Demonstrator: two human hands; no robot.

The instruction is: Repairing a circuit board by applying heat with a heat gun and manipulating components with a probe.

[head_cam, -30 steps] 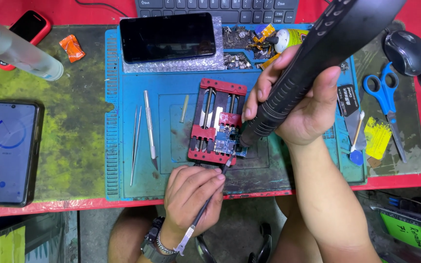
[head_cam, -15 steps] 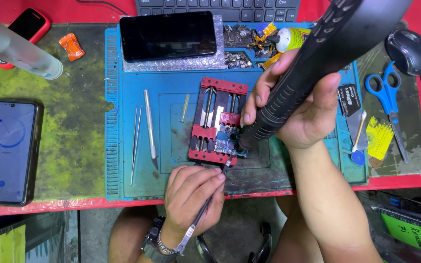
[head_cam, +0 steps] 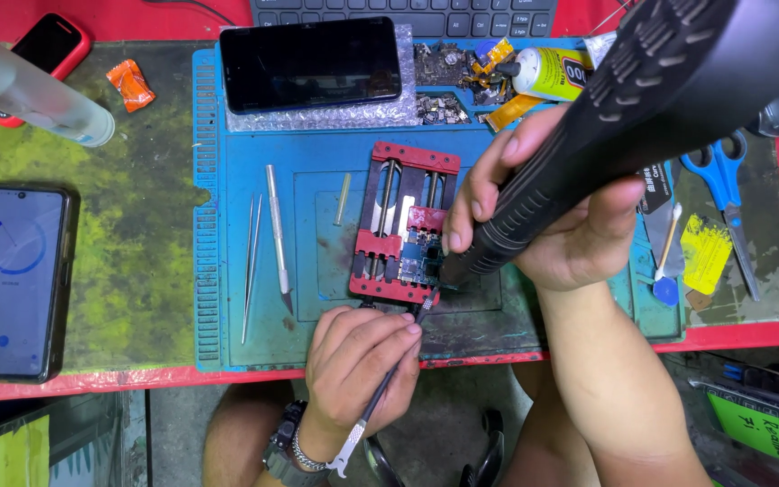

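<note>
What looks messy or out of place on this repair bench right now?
The green mat is badly stained and worn. Loose scrap parts are heaped at the blue mat's top edge, beside a tube lying on its side.

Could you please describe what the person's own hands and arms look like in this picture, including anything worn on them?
Both hands are bare, with no gloves. The left hand has a dark wristwatch and a silver chain bracelet on its wrist. The right hand wears nothing visible, and its forearm is bare with no sleeve down to the frame's edge. No rings can be made out on either hand.
</note>
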